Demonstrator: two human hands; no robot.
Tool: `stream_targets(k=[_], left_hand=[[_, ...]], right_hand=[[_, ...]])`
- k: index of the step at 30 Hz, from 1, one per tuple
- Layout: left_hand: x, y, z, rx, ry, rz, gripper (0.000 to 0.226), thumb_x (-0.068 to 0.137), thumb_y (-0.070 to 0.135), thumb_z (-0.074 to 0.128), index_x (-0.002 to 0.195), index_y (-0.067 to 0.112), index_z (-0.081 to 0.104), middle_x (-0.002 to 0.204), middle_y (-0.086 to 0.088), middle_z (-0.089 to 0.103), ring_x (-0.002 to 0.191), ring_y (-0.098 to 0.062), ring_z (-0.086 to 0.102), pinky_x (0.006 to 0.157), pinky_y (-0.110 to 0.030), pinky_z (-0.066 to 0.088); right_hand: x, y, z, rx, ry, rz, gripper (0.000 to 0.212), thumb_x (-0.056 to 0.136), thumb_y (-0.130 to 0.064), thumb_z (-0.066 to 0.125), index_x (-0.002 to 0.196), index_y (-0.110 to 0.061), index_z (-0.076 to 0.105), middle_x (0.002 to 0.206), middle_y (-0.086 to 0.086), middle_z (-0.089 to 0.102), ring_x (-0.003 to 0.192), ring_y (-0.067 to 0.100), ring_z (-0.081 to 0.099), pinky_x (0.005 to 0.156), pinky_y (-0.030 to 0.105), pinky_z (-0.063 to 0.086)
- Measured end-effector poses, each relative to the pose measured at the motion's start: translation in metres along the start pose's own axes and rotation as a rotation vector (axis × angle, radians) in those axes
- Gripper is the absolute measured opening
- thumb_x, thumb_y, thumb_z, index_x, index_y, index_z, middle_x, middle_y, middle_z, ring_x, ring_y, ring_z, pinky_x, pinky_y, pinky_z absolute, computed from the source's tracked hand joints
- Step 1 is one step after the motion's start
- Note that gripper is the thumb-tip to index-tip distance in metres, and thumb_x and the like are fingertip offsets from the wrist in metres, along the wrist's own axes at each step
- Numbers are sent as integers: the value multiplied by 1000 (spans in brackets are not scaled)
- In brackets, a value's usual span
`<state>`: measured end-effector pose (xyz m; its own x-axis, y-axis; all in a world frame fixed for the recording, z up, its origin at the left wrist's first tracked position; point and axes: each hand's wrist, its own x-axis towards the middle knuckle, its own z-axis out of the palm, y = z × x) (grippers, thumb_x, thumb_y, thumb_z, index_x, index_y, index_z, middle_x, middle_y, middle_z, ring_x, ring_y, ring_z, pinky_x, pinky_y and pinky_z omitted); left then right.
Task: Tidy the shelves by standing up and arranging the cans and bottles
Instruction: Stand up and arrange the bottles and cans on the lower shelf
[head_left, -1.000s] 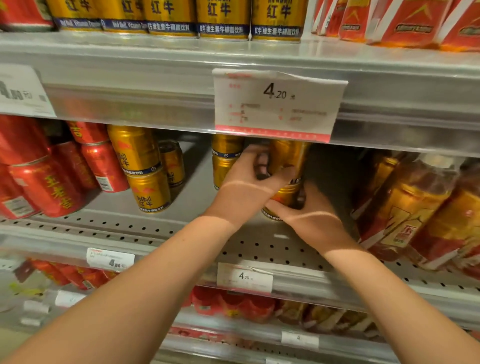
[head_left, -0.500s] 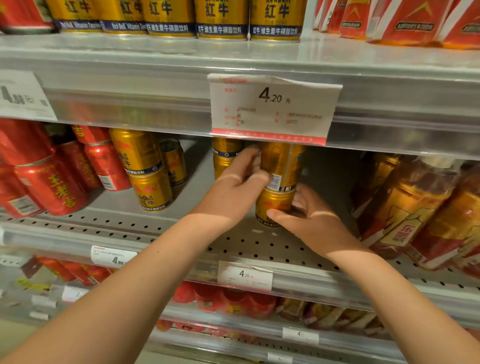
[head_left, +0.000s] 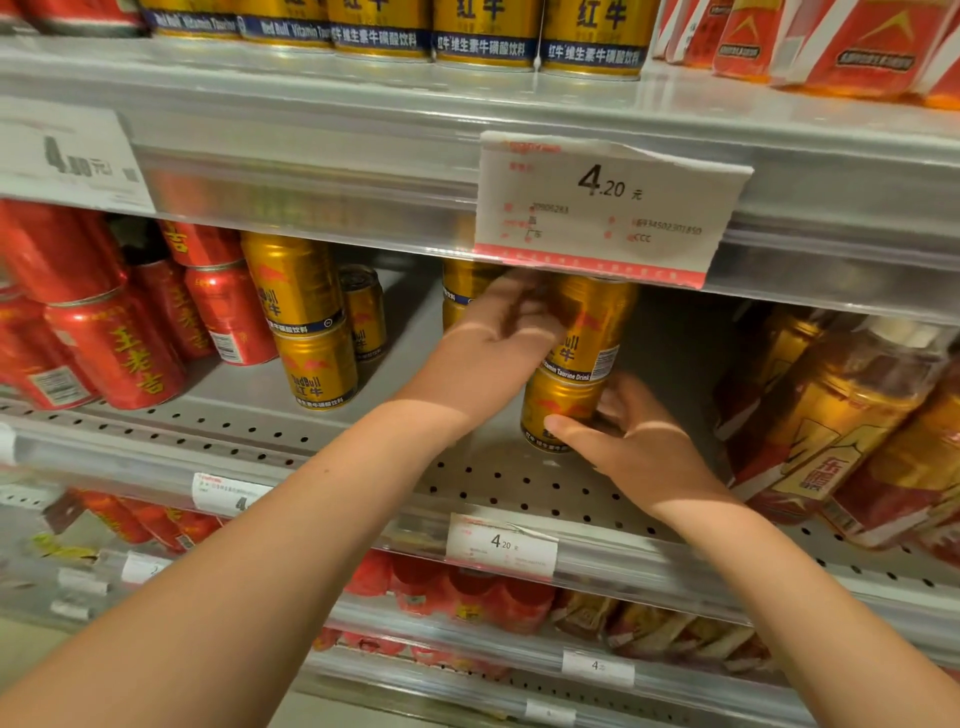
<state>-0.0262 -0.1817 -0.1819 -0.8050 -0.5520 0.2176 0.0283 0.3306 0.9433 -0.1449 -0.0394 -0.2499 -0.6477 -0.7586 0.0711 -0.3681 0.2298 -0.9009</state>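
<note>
Two gold cans stand stacked on the perforated middle shelf (head_left: 519, 483). My left hand (head_left: 498, 338) grips the upper gold can (head_left: 595, 322) from its left side. My right hand (head_left: 623, 441) holds the lower gold can (head_left: 558, 405) with the thumb across its front. Behind my left hand a second gold stack (head_left: 465, 291) is partly hidden. Further left another stack of two gold cans (head_left: 306, 322) stands upright, with a single gold can (head_left: 366, 312) behind it.
Red cans (head_left: 119, 338) are stacked at the left of the shelf. Tea bottles (head_left: 841, 415) lean at the right. A 4.20 price card (head_left: 608, 208) hangs from the upper shelf edge over the cans. Gold cans (head_left: 483, 31) line the upper shelf.
The stack of two gold cans has come forward toward the shelf front and stands more upright. Both hands have stayed on it; my left hand has slid up the upper can.
</note>
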Motion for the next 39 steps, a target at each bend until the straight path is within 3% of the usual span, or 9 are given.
stream_targets(k=[8,12,14,19,24,26,29,35,39], left_hand=[[-13,-5,-20,187,114,65,54,82,41,82,126,35,51,111,25,59,103,17,55,81,-1,44],[-19,-6,-53,293,115,56,54,81,50,79,123,39,47,100,30,55,88,30,49,69,5,38],[-23,-7,-70,307,90,48,56,82,51,78,127,36,49,98,31,55,87,23,54,67,-1,42],[-25,-9,-107,468,37,18,56,85,60,69,132,34,53,120,11,62,107,-15,62,90,-35,53],[-21,-5,-135,657,-2,46,53,84,68,61,125,35,52,92,13,62,84,-13,63,70,-32,50],[-21,-4,-139,682,-19,41,52,85,68,61,123,34,50,86,14,61,80,-11,62,67,-31,50],[-21,-1,-141,679,-27,29,53,86,67,61,124,32,48,84,11,64,76,-12,65,69,-34,56],[-25,6,-155,684,69,67,50,92,64,57,116,20,51,77,10,67,69,-11,68,66,-36,60],[-23,13,-164,702,-19,236,49,97,55,55,141,35,44,85,13,64,71,-5,67,66,-34,60]], right_hand=[[1,-16,17,-130,-56,24,40,79,-50,79,102,-61,48,90,-46,56,85,-34,48,70,4,37],[6,-32,47,-165,-69,51,39,80,-45,80,104,-50,51,93,-35,58,81,-22,58,64,4,41],[7,-37,68,-152,-29,74,52,79,-44,81,119,-41,49,98,-28,60,86,-13,60,69,9,43],[8,-53,113,-125,107,120,63,75,-48,83,128,-39,50,97,-31,59,89,-12,57,73,15,46],[9,-59,136,-109,165,137,48,60,-62,77,100,-52,52,94,-32,64,92,-7,64,84,23,52],[7,-63,140,-117,143,134,56,58,-65,73,106,-55,47,93,-36,60,91,-12,60,82,19,49],[8,-69,141,-163,106,131,63,72,-47,80,120,-54,39,91,-39,53,88,-8,59,83,20,49],[9,-73,143,-169,101,119,74,79,-36,82,142,-36,43,128,-13,63,110,10,63,101,37,51],[11,-74,147,-218,129,98,74,78,-43,81,141,-41,43,130,-16,62,114,10,62,100,37,51]])
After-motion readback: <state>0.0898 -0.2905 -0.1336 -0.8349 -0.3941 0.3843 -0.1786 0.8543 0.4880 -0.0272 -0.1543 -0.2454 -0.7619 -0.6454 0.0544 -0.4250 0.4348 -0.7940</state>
